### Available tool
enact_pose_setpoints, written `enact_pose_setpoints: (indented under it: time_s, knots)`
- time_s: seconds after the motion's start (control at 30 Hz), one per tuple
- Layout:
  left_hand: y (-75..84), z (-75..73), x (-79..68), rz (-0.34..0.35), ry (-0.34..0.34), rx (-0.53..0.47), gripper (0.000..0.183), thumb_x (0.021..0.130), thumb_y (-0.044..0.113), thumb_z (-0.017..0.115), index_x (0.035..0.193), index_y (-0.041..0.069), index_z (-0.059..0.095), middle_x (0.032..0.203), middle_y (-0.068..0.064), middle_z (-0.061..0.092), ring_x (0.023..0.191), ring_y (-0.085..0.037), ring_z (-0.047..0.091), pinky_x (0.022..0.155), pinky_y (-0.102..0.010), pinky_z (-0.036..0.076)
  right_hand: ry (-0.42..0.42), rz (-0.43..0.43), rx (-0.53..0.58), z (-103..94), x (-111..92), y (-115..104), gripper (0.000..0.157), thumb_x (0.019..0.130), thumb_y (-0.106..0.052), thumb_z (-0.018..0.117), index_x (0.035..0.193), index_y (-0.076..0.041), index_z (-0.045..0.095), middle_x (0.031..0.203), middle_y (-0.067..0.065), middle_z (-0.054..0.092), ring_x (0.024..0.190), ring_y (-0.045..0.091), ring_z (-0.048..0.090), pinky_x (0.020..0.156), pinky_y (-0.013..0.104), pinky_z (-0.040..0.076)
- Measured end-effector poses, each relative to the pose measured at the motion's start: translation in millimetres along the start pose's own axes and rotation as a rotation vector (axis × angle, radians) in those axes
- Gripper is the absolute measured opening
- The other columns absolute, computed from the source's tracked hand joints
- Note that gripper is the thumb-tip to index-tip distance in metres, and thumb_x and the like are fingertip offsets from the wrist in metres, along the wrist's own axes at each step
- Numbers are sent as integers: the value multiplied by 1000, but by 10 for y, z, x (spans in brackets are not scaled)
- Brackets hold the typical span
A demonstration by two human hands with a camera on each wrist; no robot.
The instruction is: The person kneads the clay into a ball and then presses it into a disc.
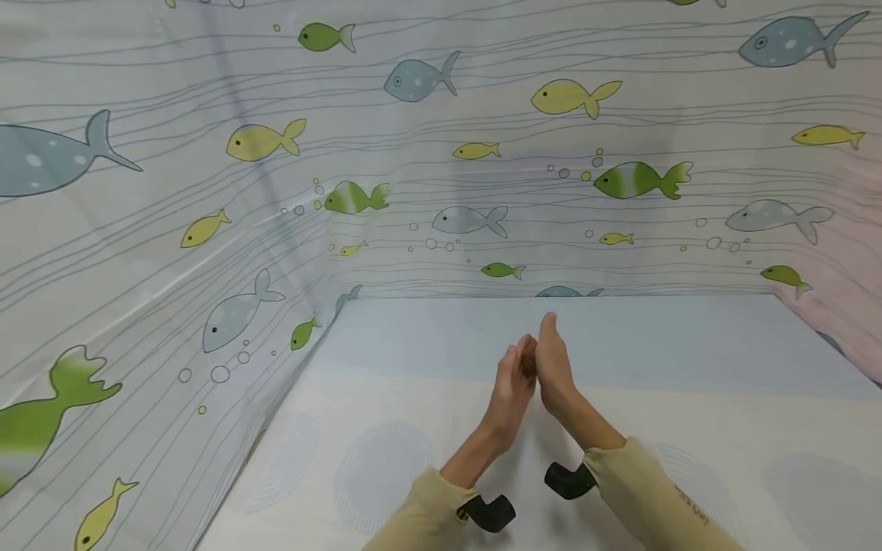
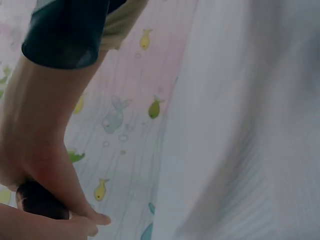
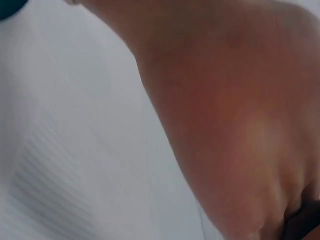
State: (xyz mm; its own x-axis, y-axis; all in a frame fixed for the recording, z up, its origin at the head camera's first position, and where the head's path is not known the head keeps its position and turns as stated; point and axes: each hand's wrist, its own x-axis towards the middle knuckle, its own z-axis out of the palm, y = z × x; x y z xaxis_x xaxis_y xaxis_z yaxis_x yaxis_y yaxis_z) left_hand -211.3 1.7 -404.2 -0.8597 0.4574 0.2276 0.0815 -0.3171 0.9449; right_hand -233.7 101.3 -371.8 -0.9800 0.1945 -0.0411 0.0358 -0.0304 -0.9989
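In the head view my left hand [image 1: 508, 394] and right hand [image 1: 553, 371] meet above the table, palms facing each other. Their fingers look fairly straight and point away from me and upward. Between the palms the left wrist view shows a small dark, rounded thing [image 2: 40, 200], pressed from both sides. Its kind cannot be told, since the hands cover most of it. Part of the dark thing [image 3: 304, 220] also shows at the lower right of the right wrist view, where a hand [image 3: 235, 120] fills most of the picture.
Beneath the hands lies a white and pale blue table surface [image 1: 413, 344] with faint round patterns. A fish-printed curtain [image 1: 386, 252] hangs along the back and left. Black wrist mounts [image 1: 569, 480] stick out from both beige sleeves [image 1: 648, 490].
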Motion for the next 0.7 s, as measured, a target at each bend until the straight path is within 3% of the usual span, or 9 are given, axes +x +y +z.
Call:
enact_pose_setpoints:
  time_s: [0.2, 0.27, 0.4, 0.43, 0.53, 0.6, 0.7]
  knots:
    - [94, 61, -76, -12, 19, 23, 74, 103, 54, 12, 159, 6, 6, 166, -10, 8, 153, -25, 9, 123, -43, 8, -45, -9, 25, -105, 101, 27, 73, 102, -62, 13, 50, -15, 33, 51, -4, 31, 52, 16, 32, 77, 36, 32]
    - [121, 87, -92, -9, 30, 26, 74, 104, 54, 13, 159, 6, 7, 166, -9, 8, 153, -25, 9, 123, -43, 8, -61, 0, 23, -146, 121, 44, 78, 100, -65, 12, 47, -16, 43, 51, -5, 37, 54, 15, 37, 83, 36, 31]
    - [140, 127, -98, -2, 65, 39, 73, 104, 54, 16, 159, 6, 9, 165, -9, 11, 152, -25, 9, 122, -45, 8, -70, -15, -2, -181, 128, 108, 78, 101, -64, 14, 58, -11, 52, 57, -2, 43, 67, 18, 44, 87, 38, 31]
    - [138, 132, -91, 2, 72, 46, 73, 104, 53, 16, 159, 5, 9, 165, -9, 12, 152, -25, 9, 122, -45, 8, -69, -27, -20, -182, 116, 128, 76, 102, -62, 14, 68, -8, 56, 65, -1, 47, 75, 18, 47, 91, 37, 31]
    - [129, 133, -46, 22, 105, 66, 72, 105, 53, 16, 157, 3, 19, 156, -19, 31, 148, -28, 22, 121, -46, 14, -94, -78, -79, -151, 61, 191, 69, 104, -57, 15, 87, -3, 53, 83, 6, 49, 89, 22, 47, 92, 38, 34]
    - [132, 120, -14, 18, 129, 72, 73, 105, 54, 16, 156, 2, 19, 156, -19, 30, 148, -27, 22, 121, -47, 15, -119, -104, -109, -114, -5, 219, 66, 105, -56, 16, 96, -2, 52, 96, 9, 49, 100, 24, 47, 96, 40, 34]
    - [146, 93, 30, -15, 177, 74, 77, 103, 59, 19, 158, 5, 15, 162, -13, 21, 152, -24, 12, 122, -48, 11, -167, -127, -115, -57, -101, 242, 66, 105, -57, 17, 88, -3, 52, 99, 12, 49, 108, 26, 48, 101, 45, 32]
